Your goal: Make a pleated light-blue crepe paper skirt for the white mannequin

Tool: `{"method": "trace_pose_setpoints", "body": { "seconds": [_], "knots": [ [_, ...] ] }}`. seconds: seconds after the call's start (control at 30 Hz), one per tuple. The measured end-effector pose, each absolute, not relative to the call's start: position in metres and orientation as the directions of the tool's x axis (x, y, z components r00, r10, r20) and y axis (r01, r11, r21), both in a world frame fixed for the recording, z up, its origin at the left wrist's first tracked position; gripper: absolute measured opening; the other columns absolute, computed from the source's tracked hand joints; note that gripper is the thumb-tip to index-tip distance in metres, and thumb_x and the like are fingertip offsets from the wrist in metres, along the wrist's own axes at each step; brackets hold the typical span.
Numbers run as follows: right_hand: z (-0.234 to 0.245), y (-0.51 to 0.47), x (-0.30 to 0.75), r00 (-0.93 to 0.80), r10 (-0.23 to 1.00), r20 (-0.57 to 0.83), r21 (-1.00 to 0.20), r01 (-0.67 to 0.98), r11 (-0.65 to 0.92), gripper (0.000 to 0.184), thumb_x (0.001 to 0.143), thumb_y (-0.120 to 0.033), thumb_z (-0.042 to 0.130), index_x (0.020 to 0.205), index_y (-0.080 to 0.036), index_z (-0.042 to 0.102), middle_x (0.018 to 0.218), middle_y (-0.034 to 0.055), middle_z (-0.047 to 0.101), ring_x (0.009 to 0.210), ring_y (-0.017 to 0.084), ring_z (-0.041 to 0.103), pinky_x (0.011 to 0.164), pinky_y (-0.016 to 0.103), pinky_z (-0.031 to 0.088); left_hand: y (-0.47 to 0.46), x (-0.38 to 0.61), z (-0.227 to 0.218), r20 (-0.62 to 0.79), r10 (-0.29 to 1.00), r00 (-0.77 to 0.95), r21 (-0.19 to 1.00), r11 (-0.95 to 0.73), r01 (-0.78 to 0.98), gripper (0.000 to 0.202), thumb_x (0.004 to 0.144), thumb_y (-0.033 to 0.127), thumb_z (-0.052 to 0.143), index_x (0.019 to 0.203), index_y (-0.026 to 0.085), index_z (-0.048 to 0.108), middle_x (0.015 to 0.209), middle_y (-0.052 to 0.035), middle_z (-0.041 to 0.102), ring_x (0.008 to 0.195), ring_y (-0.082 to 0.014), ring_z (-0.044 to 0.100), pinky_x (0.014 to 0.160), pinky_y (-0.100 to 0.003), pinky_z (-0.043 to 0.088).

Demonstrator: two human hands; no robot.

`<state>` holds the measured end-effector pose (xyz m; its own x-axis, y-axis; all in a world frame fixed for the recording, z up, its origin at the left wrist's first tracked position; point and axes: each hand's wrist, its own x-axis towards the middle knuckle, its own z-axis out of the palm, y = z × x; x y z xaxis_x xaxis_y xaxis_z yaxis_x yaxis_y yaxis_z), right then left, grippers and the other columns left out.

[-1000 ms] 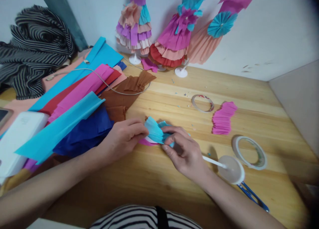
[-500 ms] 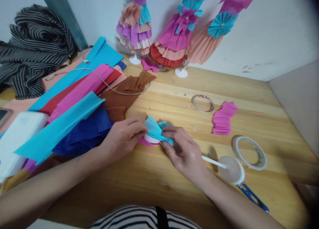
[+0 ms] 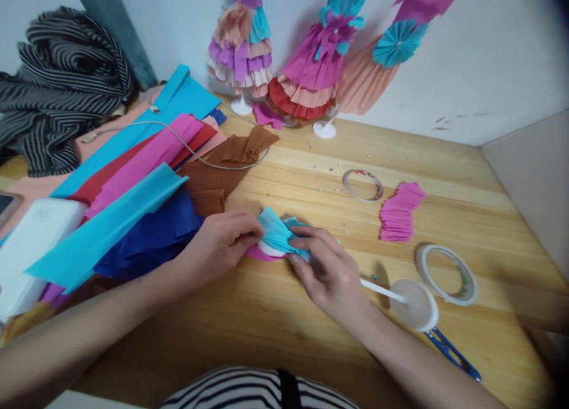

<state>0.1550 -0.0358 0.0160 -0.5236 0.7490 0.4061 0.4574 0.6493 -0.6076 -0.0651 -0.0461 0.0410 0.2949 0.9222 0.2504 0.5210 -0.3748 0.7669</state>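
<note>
Turquoise crinkled crepe paper (image 3: 274, 230) lies over a smooth white form (image 3: 270, 250) above the wooden table (image 3: 262, 323); my left hand (image 3: 224, 237) pinches the crepe's left edge, my right hand (image 3: 329, 267) its bunched right end. I judge this as gathering the paper; the next move seems to call for a firm right-hand pinch. Right of the crepe lies a white round-based rod (image 3: 381, 289); beyond the crepe, three ruffled paper dresses (image 3: 310, 65).

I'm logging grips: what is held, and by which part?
The right hand pinches the gathered turquoise paper by its right part, between thumb and fingers. The left hand is at the paper's left edge; whether it grips is hidden.
</note>
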Motion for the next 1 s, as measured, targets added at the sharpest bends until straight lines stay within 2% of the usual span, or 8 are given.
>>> {"method": "trace_pose_setpoints", "body": {
  "seconds": [0.13, 0.3, 0.5, 0.77, 0.9, 1.0],
  "knots": [
    [0.0170, -0.0356, 0.1541, -0.525, 0.749, 0.404, -0.609, 0.457, 0.649, 0.013, 0.085, -0.014, 0.056, 0.096, -0.022, 0.058, 0.102, 0.0107, 0.066, 0.097, 0.024, 0.063, 0.080, 0.041, 0.054, -0.0470, -0.0639, 0.0441, 0.213, 0.944, 0.254, 0.815, -0.315, 0.486, 0.012, 0.081, 0.008, 0.058, 0.075, 0.014, 0.065, 0.078, -0.0020, 0.069, 0.073, -0.0125, 0.064, 0.067, -0.021, 0.049],
    [0.0161, -0.0360, 0.1547, -0.524, 0.754, 0.397, -0.616, 0.457, 0.642, 0.012, 0.085, -0.014, 0.056, 0.095, -0.021, 0.058, 0.103, 0.0109, 0.065, 0.098, 0.024, 0.063, 0.081, 0.041, 0.054, -0.0476, -0.0631, 0.0466, 0.149, 0.970, 0.193, 0.861, -0.223, 0.457, 0.011, 0.079, 0.010, 0.060, 0.072, 0.015, 0.067, 0.071, -0.0012, 0.069, 0.064, -0.0123, 0.063, 0.060, -0.022, 0.048],
    [0.0159, -0.0360, 0.1552, -0.531, 0.753, 0.389, -0.615, 0.459, 0.642, 0.013, 0.085, -0.013, 0.057, 0.095, -0.021, 0.056, 0.103, 0.0117, 0.064, 0.098, 0.024, 0.062, 0.081, 0.042, 0.054, -0.0471, -0.0629, 0.0435, 0.090, 0.987, 0.133, 0.906, -0.136, 0.401, 0.006, 0.075, 0.010, 0.065, 0.073, 0.014, 0.069, 0.070, -0.0013, 0.070, 0.063, -0.0131, 0.063, 0.058, -0.022, 0.049],
    [0.0187, -0.0369, 0.1541, -0.505, 0.773, 0.385, -0.624, 0.475, 0.621, 0.010, 0.085, -0.015, 0.056, 0.093, -0.021, 0.054, 0.103, 0.0120, 0.065, 0.097, 0.025, 0.063, 0.080, 0.041, 0.054, -0.0424, -0.0656, 0.0428, 0.233, 0.948, 0.217, 0.832, -0.310, 0.460, 0.012, 0.080, 0.009, 0.061, 0.084, 0.015, 0.071, 0.082, -0.0034, 0.072, 0.074, -0.0138, 0.067, 0.068, -0.022, 0.052],
    [0.0171, -0.0375, 0.1554, -0.505, 0.774, 0.381, -0.632, 0.469, 0.617, 0.010, 0.084, -0.013, 0.057, 0.090, -0.021, 0.053, 0.104, 0.0124, 0.064, 0.099, 0.024, 0.063, 0.081, 0.040, 0.053, -0.0426, -0.0672, 0.0423, 0.292, 0.912, 0.288, 0.751, -0.405, 0.521, 0.014, 0.084, 0.010, 0.058, 0.084, 0.015, 0.071, 0.084, -0.0040, 0.071, 0.074, -0.0120, 0.067, 0.067, -0.019, 0.052],
    [0.0162, -0.0376, 0.1558, -0.505, 0.775, 0.380, -0.634, 0.469, 0.615, 0.009, 0.085, -0.013, 0.056, 0.087, -0.021, 0.053, 0.104, 0.0119, 0.064, 0.099, 0.023, 0.063, 0.081, 0.039, 0.052, -0.0429, -0.0669, 0.0418, 0.303, 0.911, 0.279, 0.745, -0.409, 0.527, 0.015, 0.085, 0.009, 0.057, 0.084, 0.015, 0.071, 0.083, -0.0038, 0.070, 0.074, -0.0119, 0.066, 0.067, -0.020, 0.052]
  ]
}}
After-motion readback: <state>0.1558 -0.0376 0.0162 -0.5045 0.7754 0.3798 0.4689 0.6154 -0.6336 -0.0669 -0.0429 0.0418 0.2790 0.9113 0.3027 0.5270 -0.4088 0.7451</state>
